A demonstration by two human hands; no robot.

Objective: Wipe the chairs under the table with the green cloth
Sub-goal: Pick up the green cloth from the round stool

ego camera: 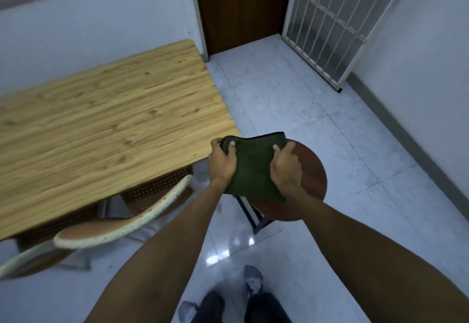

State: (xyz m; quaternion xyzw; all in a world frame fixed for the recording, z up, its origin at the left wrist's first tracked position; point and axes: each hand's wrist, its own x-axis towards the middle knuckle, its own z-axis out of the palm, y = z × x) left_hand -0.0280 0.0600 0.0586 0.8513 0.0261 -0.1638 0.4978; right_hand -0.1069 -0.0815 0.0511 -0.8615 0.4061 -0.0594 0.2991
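The white tiled floor (pixel 291 109) is glossy, and the person's shoes (pixel 251 282) stand on it at the bottom of the view. Above them, the left hand (pixel 223 163) and the right hand (pixel 286 168) hold the green cloth (pixel 253 165), fingers closed on its two sides, over the round brown stool (pixel 311 178). To the left, a cream-framed chair (pixel 121 228) sits partly under the wooden worktop (pixel 101 119). I think folding the cloth flat first gives a better wipe. No readable writing is visible.
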